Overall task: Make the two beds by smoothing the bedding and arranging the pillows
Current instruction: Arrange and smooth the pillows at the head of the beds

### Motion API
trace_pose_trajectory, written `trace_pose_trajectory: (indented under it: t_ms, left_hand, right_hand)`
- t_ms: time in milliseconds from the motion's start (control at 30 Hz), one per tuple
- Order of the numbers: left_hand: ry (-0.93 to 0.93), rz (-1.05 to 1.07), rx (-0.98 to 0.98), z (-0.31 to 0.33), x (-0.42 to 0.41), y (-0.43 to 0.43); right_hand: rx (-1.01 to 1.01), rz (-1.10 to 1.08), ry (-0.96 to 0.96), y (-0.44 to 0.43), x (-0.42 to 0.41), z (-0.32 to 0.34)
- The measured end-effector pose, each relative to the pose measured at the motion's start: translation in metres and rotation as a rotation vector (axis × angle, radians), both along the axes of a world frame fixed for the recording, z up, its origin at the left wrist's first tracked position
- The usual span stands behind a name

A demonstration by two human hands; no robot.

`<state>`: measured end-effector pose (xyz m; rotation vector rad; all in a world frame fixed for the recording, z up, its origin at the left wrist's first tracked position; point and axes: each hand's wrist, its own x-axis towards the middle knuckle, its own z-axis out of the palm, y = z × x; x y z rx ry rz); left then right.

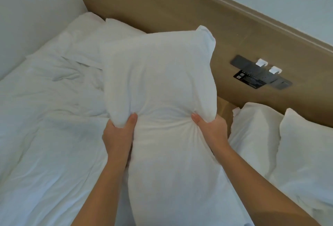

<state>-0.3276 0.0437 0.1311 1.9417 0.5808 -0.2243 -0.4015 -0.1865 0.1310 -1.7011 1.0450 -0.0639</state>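
I hold a large white pillow [158, 85] upright above the left bed, squeezed at its middle. My left hand [119, 133] grips its left side and my right hand [210, 130] grips its right side, thumbs pressed into the front. Behind it, a second white pillow [93, 36] lies at the head of the left bed against the headboard. The left bed's white duvet [45, 126] is wrinkled. On the right bed, two white pillows [255, 132] [306, 150] lean side by side near the headboard.
A tan wooden headboard [180, 14] runs behind both beds, with a grey switch and socket panel [261, 72] holding two white plugs. A white wall [27, 9] borders the left bed. A narrow gap [224, 110] separates the beds.
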Motion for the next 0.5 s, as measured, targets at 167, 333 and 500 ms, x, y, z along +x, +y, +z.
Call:
trace_pose_trajectory:
  t_ms: [167,333,500]
  left_hand:
    - [0.007,-0.119,0.009,0.0,-0.048,-0.019]
    - [-0.027,-0.218,-0.003,-0.002,-0.115,-0.023]
    - [-0.01,-0.365,-0.026,-0.005,-0.164,-0.047]
  right_hand:
    - [-0.009,-0.118,-0.003,-0.008,-0.077,-0.008]
    - [0.027,-0.248,-0.03,0.003,-0.165,-0.008]
    - [0.013,-0.397,0.003,-0.003,-0.241,-0.008]
